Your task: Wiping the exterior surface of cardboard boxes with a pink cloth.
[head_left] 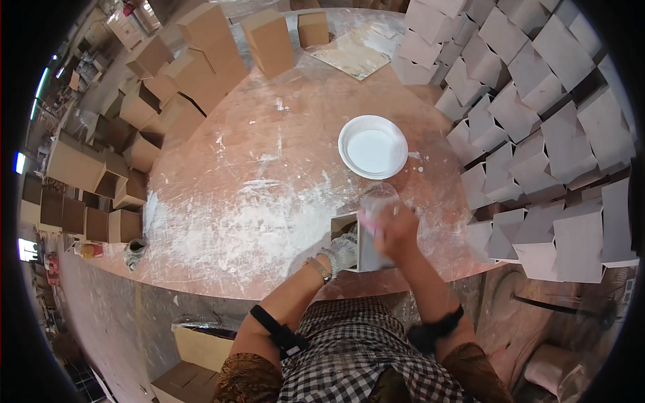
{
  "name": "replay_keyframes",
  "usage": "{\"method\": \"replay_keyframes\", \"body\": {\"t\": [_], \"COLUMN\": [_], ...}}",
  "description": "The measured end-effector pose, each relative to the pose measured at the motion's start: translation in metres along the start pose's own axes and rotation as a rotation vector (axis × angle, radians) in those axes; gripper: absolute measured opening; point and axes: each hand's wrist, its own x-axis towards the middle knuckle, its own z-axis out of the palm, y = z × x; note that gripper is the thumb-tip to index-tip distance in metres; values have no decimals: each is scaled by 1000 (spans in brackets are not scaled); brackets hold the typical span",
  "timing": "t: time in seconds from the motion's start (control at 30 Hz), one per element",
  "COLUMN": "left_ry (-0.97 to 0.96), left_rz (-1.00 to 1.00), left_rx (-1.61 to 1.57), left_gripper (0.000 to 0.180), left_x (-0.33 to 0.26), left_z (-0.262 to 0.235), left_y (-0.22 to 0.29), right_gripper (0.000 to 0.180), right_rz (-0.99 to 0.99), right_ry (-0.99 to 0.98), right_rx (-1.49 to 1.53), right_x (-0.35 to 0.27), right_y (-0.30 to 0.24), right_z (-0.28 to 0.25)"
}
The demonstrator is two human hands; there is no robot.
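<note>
A small box (368, 258) stands near the table's front edge, with its open side to the left and a greyish-white right face. My left hand (343, 250), in a grey knit glove, reaches into that opening; the box wall hides its fingers. On the box's right side is my bare right hand (398, 228), smeared by motion. Its fingers are closed round a blurred pinkish thing (369, 221) whose kind I cannot make out. A faint, see-through blur shows just beyond the hand. Farther off sits a white round basin (373, 149) with white liquid in it.
Brown cardboard boxes (201, 67) are stacked along the left and far left. Whitish-grey boxes (537, 134) form a tall stack on the right. A stained flat board (356, 54) lies at the far side. White smears mark the reddish table (228, 148). A greyish bundle (135, 252) rests at the left edge.
</note>
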Motion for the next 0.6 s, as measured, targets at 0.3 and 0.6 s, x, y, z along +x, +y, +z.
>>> {"method": "replay_keyframes", "body": {"t": [0.3, 0.6], "left_ry": [65, 55], "left_rz": [31, 13], "left_rx": [-929, -555], "left_gripper": [31, 31], "left_x": [39, 31], "left_z": [89, 49], "left_y": [-69, -34], "right_gripper": [20, 21], "right_rz": [-135, 9], "right_ry": [33, -46], "right_rx": [303, -3], "right_x": [-58, 2], "right_y": [-52, -16], "right_z": [-17, -4]}}
